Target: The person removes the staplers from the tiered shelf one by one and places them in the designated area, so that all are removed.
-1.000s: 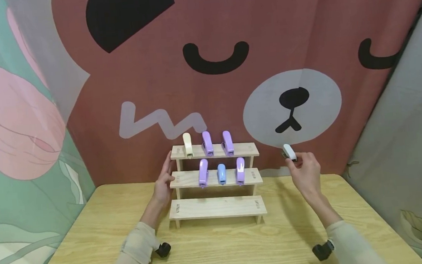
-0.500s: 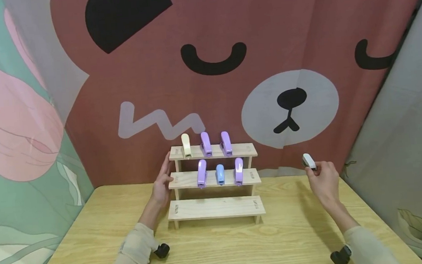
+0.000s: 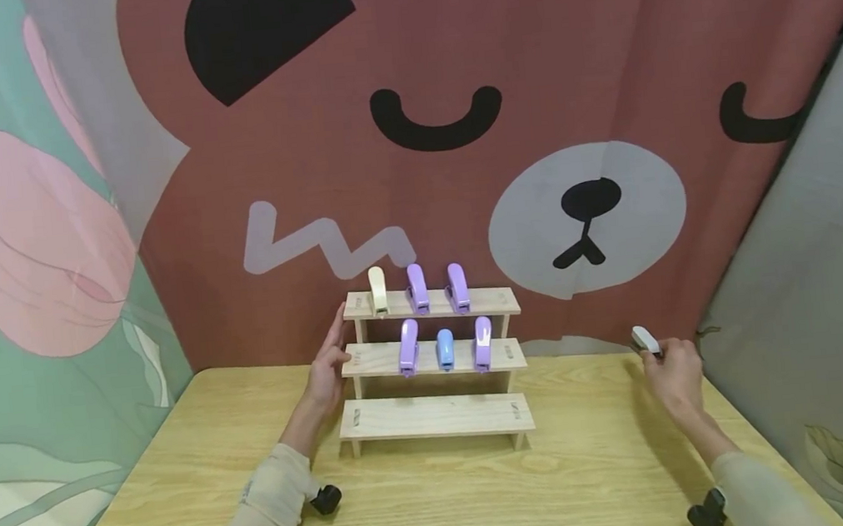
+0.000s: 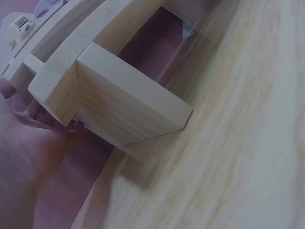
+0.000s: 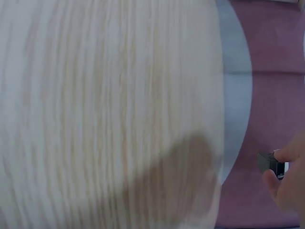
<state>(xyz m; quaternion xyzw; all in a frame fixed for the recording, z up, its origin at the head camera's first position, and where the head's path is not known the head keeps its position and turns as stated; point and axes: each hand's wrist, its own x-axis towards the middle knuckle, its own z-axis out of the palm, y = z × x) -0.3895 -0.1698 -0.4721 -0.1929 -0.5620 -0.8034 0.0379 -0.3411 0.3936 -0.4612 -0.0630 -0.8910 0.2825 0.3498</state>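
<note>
My right hand (image 3: 676, 379) pinches a small white stapler (image 3: 645, 339) above the table's back right part. In the right wrist view the stapler's dark underside (image 5: 270, 164) shows between thumb and finger. My left hand (image 3: 326, 376) grips the left end of a three-step wooden stand (image 3: 435, 416), its thumb at the middle shelf. On the top shelf stand a cream stapler (image 3: 378, 290) and two purple ones. The middle shelf bears a small blue stapler (image 3: 445, 349) between a left purple stapler (image 3: 409, 348) and a right purple stapler (image 3: 483, 344). Some left fingers are hidden behind the stand.
A light wood table (image 3: 443, 503) carries the stand, whose bottom shelf shows bare wood. Behind the table hangs a printed bear curtain (image 3: 446, 202). Other curtains close off the left and right sides.
My right hand has moved right and lower, away from the stand, with the white stapler in its pinch. The left hand and the stand hold their places.
</note>
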